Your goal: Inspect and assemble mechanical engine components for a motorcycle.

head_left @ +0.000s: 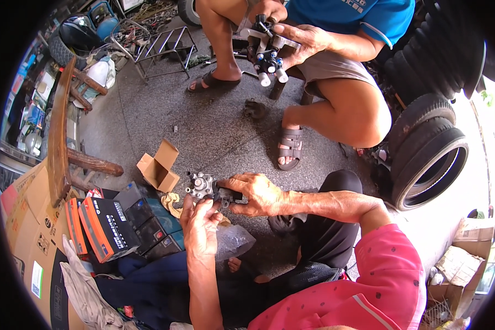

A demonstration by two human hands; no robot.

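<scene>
My left hand point(199, 231) has its fingers closed on the lower edge of a silver metal pump-like component point(198, 186) with several round ports. My right hand point(256, 195) grips the dark right part of the same component from above, its thumb underneath. A crumpled clear plastic bag point(234, 245) lies below my hands, beside my left wrist. An opened small cardboard box point(158, 168) and some yellowish paper point(171, 204) are just to the left of the component.
A person in blue point(349, 16) sits opposite, holding another fitting point(267, 63). A dark metal piece point(254, 109) lies on the floor point(132, 104). Black-and-orange boxes point(107, 228) and a wooden bench point(60, 137) are at left, stacked tyres point(426, 159) at right, a metal rack point(159, 49) behind.
</scene>
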